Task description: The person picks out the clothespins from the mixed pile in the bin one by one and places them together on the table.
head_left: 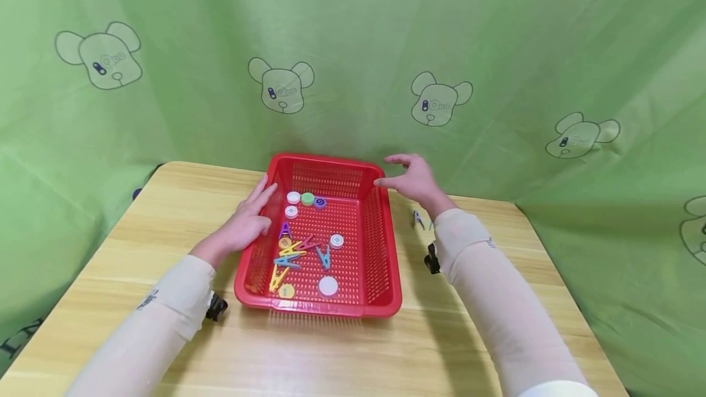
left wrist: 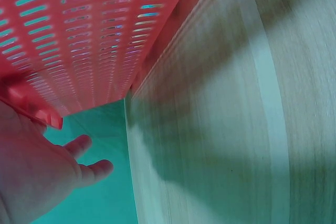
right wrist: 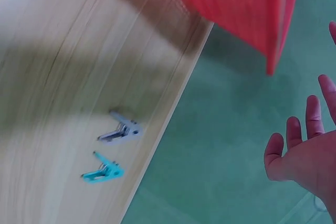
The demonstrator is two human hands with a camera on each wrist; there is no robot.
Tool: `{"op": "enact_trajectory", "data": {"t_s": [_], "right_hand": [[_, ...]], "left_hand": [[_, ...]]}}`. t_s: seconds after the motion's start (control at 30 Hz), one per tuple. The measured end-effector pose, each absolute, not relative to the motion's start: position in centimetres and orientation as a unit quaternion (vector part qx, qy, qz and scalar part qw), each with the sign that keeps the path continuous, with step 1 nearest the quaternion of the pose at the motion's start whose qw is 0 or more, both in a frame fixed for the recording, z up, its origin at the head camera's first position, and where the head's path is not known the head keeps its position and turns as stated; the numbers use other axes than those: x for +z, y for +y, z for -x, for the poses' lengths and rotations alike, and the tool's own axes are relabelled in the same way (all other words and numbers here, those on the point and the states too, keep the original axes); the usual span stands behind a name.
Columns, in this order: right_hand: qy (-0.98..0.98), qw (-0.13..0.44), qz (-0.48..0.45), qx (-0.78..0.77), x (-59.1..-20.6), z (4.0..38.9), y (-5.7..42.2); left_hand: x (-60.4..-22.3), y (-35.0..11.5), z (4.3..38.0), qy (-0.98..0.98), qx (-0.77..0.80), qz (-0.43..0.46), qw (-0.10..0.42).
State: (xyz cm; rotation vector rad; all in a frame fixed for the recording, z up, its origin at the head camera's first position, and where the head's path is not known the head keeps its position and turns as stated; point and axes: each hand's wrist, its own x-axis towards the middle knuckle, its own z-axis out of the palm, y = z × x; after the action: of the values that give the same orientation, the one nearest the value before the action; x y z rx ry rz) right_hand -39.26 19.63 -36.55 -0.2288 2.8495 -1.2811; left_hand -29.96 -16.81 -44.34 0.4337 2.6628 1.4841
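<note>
A red plastic basket point(head_left: 382, 308) holds several small round caps, such as a green one point(head_left: 307, 199) and a large white one point(head_left: 328, 287), and several clothespins, among them a purple one point(head_left: 285, 230) and a blue one point(head_left: 324, 257). My left hand point(head_left: 249, 222) lies along the basket's left rim, fingers mostly straight, thumb reaching over the edge. In the left wrist view, part of that hand is behind the rim. At the far right corner, my right hand point(head_left: 415, 181) is spread with nothing in it. The right wrist view shows it apart from the basket.
Right of the basket, a grey-blue clothespin point(right wrist: 123, 128) and a teal clothespin point(right wrist: 103, 170) lie on the wooden table point(head_left: 309, 360) near its back edge. A green curtain point(head_left: 353, 29) hangs directly behind the table and along its sides.
</note>
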Motion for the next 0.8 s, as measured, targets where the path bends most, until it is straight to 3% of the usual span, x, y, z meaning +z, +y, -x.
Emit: {"op": "enact_trajectory", "data": {"t_s": [0.8], "right_hand": [[0.884,0.038,0.133,-0.447,-35.4,38.6,10.7]], "left_hand": [[-44.4,-16.9,30.0,0.865,0.481,-0.138,0.039]]}}
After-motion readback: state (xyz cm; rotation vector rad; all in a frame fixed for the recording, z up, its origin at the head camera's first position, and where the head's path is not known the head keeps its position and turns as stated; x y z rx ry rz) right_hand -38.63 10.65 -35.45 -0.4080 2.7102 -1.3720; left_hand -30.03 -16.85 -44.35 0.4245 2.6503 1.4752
